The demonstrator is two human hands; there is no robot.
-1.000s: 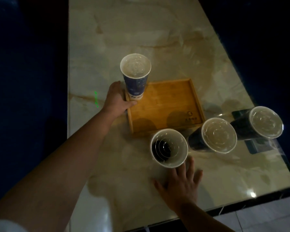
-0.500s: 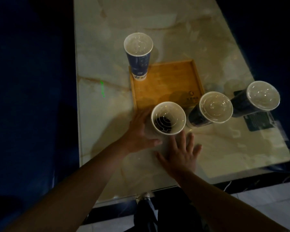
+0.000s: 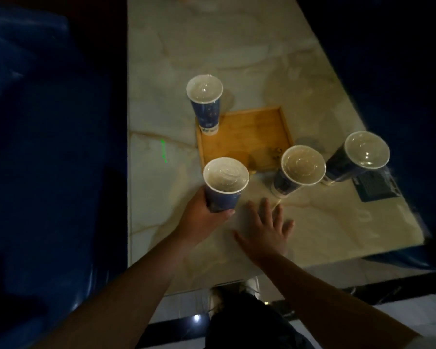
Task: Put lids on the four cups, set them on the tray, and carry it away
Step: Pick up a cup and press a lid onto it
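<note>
A square wooden tray (image 3: pixel 254 137) lies on the marble table (image 3: pixel 237 59). One blue paper cup with a clear lid (image 3: pixel 207 107) stands in the tray's far left corner. My left hand (image 3: pixel 202 217) grips a second lidded blue cup (image 3: pixel 223 186) just in front of the tray's near left corner. My right hand (image 3: pixel 267 230) rests flat on the table with fingers spread, holding nothing. Two more lidded blue cups (image 3: pixel 297 170) (image 3: pixel 358 157) stand on the table to the right of the tray.
A dark flat card-like object (image 3: pixel 375 187) lies on the table behind the rightmost cup. Dark blue seats (image 3: pixel 48 147) flank the table on the left and right. The table's near edge (image 3: pixel 237 285) is close to my body. A green light mark (image 3: pixel 163 151) shows on the marble.
My left hand left the cup on the tray, moved to the near cup and took hold of it. That cup now shifts left and up. My right hand stays flat on the table.
</note>
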